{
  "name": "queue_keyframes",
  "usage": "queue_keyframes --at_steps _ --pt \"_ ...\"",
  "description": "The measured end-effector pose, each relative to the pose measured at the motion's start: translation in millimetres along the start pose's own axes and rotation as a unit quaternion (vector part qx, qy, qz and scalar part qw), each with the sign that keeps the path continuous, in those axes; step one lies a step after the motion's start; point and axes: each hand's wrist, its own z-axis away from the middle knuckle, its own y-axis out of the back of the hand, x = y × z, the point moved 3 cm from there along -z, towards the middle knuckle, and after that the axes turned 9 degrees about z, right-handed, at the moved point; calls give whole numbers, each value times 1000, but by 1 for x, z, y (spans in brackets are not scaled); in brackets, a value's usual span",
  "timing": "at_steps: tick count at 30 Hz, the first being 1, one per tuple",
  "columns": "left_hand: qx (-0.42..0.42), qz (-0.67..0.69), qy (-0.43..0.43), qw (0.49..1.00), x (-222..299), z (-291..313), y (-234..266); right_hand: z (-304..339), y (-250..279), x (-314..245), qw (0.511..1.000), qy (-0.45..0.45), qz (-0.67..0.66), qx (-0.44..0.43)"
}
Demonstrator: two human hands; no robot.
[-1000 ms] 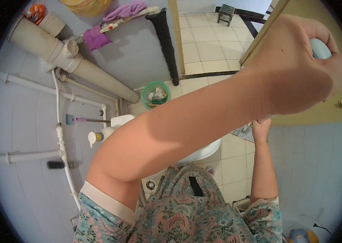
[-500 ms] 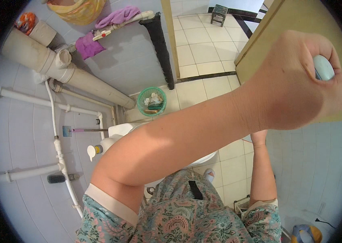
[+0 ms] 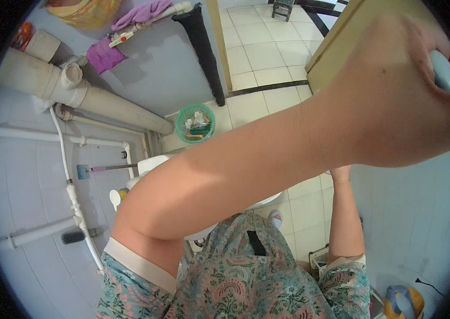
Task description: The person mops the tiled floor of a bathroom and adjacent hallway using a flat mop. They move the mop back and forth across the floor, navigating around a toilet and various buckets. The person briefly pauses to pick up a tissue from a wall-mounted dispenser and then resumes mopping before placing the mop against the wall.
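My left arm reaches across the picture to the upper right. There my left hand (image 3: 395, 106) is closed around a smooth, pale blue-green thing with a rounded end (image 3: 444, 73). Only that end shows between the curled fingers, so its kind is hidden. Lower down, my right hand (image 3: 342, 173) is mostly covered by the left forearm. Its wrist and a little of the hand show, but the fingers do not. Under the left arm, parts of a white toilet (image 3: 153, 164) come into view.
A green basket (image 3: 180, 123) with crumpled waste stands by the wall. White pipes (image 3: 28, 133) run along the left tiles, with a dark brush (image 3: 73, 236) beside them. An olive door (image 3: 336, 50) stands at the right of the doorway. Purple cloths (image 3: 103, 56) hang at the upper left.
My left hand has moved farther right and slightly up with the blue-green thing still in it. The surroundings have shifted a little left and up in view.
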Motion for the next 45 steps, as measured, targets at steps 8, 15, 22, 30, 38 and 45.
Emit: queue_keyframes --at_steps 8,15,22,30,38,45 --pt "-39 -24 48 998 -9 0 5 3 -7 32 996 76 45 -14" --pt "-52 -41 41 997 -5 2 1 9 -5 34 998 50 24 9" --pt "-69 -71 53 994 -3 4 7 0 4 -19 998 31 -42 19" --pt "28 198 189 961 20 9 9 19 1 1 997 -18 -65 -26" --pt "92 245 126 957 89 67 -36 75 21 51 987 96 -77 -105" --pt "160 70 55 983 125 104 -162 89 74 138 951 185 -57 -242"
